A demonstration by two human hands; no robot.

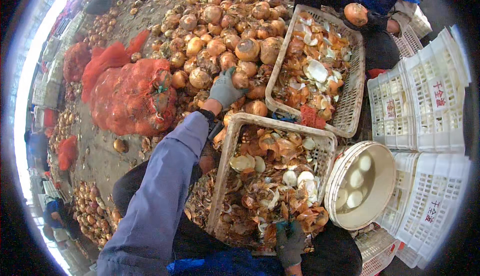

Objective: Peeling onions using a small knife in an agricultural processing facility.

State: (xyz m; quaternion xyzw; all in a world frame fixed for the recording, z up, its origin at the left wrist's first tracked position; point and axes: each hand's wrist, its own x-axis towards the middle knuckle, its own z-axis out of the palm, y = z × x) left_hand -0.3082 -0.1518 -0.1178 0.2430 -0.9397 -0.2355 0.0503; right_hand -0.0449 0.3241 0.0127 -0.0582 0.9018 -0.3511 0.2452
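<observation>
My left hand [226, 91], in a grey glove, reaches out to the big heap of onions [205, 46]. Its thumb and fingers curl round a brown-skinned onion [240, 80] at the heap's near side. Low in the picture my right hand [290, 243], in a dark grey glove, is closed at the near edge of a plastic crate [222, 186] of onion skins and trimmings. Something dark teal shows at its fingers, too unclear to name. Beyond lies a second crate [357, 91], also full of peelings [315, 71].
A white bucket [332, 201] with peeled onions in water stands right of the near crate. White crates [435, 96] are stacked at the far right. Red mesh sacks [132, 98] lie at the left. Across from me a person holds an onion [355, 14].
</observation>
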